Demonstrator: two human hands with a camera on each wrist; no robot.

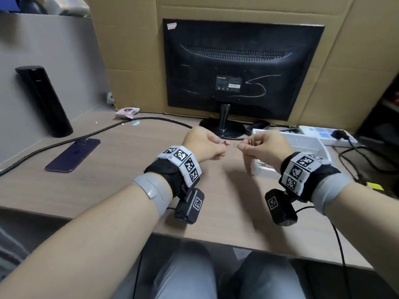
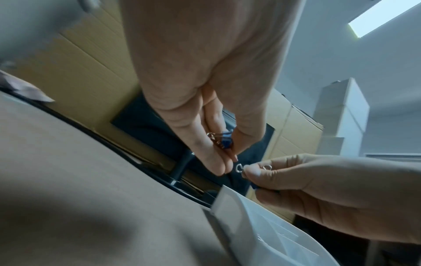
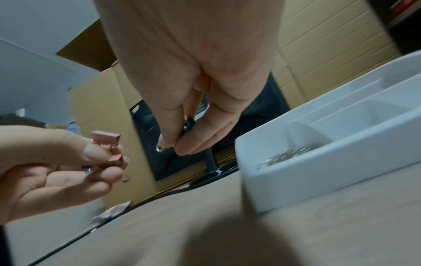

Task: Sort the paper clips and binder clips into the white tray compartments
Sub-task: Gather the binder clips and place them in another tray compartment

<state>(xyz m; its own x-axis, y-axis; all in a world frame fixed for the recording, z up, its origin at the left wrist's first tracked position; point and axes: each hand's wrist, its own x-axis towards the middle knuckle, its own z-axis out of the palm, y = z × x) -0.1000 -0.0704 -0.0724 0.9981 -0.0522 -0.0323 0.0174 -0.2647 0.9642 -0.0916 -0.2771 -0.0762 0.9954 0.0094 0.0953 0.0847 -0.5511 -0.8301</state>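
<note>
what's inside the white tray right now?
The near compartment of the white tray holds a pile of silver paper clips. The compartment behind looks bare; the far ones are hidden by the walls.

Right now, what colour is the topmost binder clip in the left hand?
Pink binder clip, clearest in the right wrist view.

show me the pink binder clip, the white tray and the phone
pink binder clip (image 3: 105,137), right wrist view, on its pink body.
white tray (image 3: 296,172), right wrist view, on its near outer wall.
phone (image 1: 73,154), head view, on its dark back.
</note>
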